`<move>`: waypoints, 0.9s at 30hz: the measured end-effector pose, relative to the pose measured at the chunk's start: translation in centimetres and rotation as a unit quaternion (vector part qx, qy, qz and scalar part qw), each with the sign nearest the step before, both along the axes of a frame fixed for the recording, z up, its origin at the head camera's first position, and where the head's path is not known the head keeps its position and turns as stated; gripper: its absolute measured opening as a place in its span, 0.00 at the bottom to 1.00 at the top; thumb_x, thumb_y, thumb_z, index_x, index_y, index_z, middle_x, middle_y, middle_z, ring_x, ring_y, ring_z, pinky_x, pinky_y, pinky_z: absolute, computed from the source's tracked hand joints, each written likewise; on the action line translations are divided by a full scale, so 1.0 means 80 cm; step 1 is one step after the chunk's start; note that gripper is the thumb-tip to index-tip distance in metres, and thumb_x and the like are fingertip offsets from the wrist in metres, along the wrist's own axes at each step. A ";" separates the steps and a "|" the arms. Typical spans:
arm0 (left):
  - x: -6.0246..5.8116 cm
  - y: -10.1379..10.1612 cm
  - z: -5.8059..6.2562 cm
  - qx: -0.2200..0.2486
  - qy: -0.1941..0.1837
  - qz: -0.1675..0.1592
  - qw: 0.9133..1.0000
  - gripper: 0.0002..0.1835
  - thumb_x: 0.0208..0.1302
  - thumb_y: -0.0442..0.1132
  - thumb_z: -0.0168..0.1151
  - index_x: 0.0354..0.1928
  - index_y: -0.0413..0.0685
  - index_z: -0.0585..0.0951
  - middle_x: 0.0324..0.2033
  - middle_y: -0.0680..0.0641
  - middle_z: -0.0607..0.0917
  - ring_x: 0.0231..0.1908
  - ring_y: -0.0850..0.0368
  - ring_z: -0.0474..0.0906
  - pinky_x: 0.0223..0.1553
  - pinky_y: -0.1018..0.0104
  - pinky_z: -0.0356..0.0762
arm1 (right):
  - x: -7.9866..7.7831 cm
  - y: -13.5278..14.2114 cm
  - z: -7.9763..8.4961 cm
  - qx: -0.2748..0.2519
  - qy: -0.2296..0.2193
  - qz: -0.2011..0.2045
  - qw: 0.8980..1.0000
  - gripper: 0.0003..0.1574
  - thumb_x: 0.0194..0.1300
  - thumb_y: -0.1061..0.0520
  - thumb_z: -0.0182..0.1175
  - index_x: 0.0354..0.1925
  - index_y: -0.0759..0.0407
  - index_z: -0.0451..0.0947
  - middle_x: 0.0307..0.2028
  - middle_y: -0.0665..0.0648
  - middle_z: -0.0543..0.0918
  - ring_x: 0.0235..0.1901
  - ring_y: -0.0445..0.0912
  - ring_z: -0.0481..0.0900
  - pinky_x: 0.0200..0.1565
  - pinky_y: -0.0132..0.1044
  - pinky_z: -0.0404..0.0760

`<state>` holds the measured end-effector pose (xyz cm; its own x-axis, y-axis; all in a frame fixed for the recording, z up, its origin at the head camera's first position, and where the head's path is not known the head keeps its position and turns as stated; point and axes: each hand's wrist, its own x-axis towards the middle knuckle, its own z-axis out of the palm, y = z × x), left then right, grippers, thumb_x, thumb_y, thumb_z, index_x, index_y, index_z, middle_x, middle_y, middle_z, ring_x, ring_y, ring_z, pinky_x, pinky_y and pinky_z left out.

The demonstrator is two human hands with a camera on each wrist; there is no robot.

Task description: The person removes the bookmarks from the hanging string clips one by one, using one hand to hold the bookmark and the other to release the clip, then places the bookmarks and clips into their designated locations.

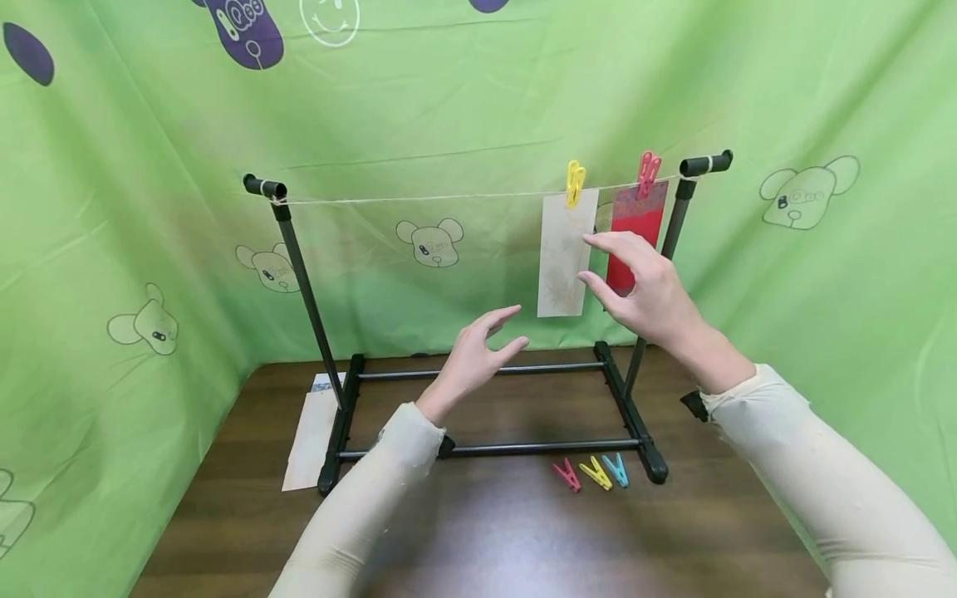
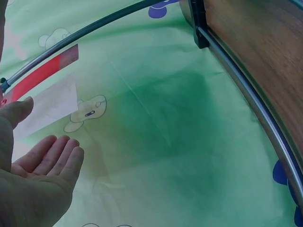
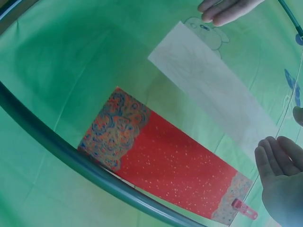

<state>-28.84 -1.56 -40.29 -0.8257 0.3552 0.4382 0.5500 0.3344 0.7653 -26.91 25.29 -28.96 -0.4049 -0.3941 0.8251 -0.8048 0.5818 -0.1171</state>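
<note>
A white paper strip (image 1: 553, 249) hangs from a string (image 1: 419, 198) by a yellow clothespin (image 1: 574, 184). To its right, a red patterned paper strip (image 1: 635, 218) hangs by a pink-red clothespin (image 1: 647, 173); its ornate ends show in the right wrist view. My right hand (image 1: 652, 292) is raised in front of the red strip, near the white strip's right edge, thumb and fingers apart and holding nothing. Lower and to the left, my left hand (image 1: 473, 359) hovers with spread thumb and fingers, also holding nothing. Whether the right fingertips touch the white strip I cannot tell.
The string spans two dark posts (image 1: 306, 286) of a black-footed rack on a wooden table (image 1: 478, 531). Pink-red (image 1: 567, 474), yellow (image 1: 596, 473) and blue (image 1: 616, 470) clothespins lie before its front bar. Paper strips (image 1: 312, 440) lie by the left foot. Green cloth surrounds the table.
</note>
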 end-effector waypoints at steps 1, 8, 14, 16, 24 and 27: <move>-0.001 0.002 0.001 0.001 -0.001 0.001 1.000 0.31 0.74 0.45 0.72 0.75 0.52 0.77 0.72 0.48 0.80 0.72 0.52 0.76 0.73 0.64 0.71 | 0.000 0.001 0.002 -0.001 0.001 0.001 1.000 0.38 0.57 0.71 0.78 0.65 0.69 0.81 0.61 0.66 0.85 0.61 0.60 0.82 0.70 0.25 0.68; -0.011 0.014 0.004 -0.009 -0.008 0.000 1.000 0.32 0.74 0.45 0.72 0.76 0.51 0.76 0.72 0.47 0.79 0.72 0.51 0.76 0.73 0.63 0.71 | -0.005 0.005 0.014 -0.026 -0.005 0.005 1.000 0.35 0.61 0.70 0.77 0.65 0.69 0.81 0.61 0.66 0.86 0.62 0.60 0.82 0.70 0.27 0.69; -0.020 0.022 0.007 -0.006 -0.014 0.000 1.000 0.31 0.74 0.45 0.72 0.75 0.52 0.76 0.72 0.48 0.80 0.72 0.50 0.76 0.72 0.64 0.71 | -0.009 0.008 0.021 -0.036 -0.019 -0.009 0.999 0.34 0.62 0.69 0.76 0.66 0.67 0.81 0.61 0.65 0.85 0.62 0.58 0.82 0.69 0.27 0.70; -0.022 0.024 0.007 -0.007 -0.015 -0.002 1.000 0.31 0.74 0.45 0.72 0.75 0.50 0.76 0.72 0.48 0.80 0.72 0.50 0.76 0.72 0.64 0.71 | -0.010 0.007 0.023 -0.038 -0.021 -0.010 0.999 0.34 0.62 0.69 0.77 0.66 0.67 0.81 0.61 0.64 0.85 0.63 0.58 0.82 0.68 0.27 0.70; -0.028 0.034 0.008 -0.008 -0.017 -0.005 1.000 0.30 0.74 0.45 0.71 0.75 0.48 0.77 0.71 0.46 0.81 0.70 0.49 0.78 0.71 0.63 0.73 | -0.019 0.007 0.032 -0.042 -0.008 0.001 0.999 0.33 0.63 0.69 0.76 0.66 0.67 0.81 0.61 0.64 0.86 0.62 0.58 0.82 0.69 0.29 0.71; -0.031 0.038 0.009 -0.005 -0.016 -0.006 1.000 0.29 0.74 0.44 0.72 0.74 0.48 0.77 0.70 0.46 0.82 0.69 0.50 0.79 0.70 0.65 0.74 | -0.023 0.009 0.034 -0.037 0.006 -0.001 0.999 0.32 0.64 0.69 0.74 0.66 0.68 0.80 0.62 0.65 0.85 0.62 0.59 0.82 0.70 0.30 0.71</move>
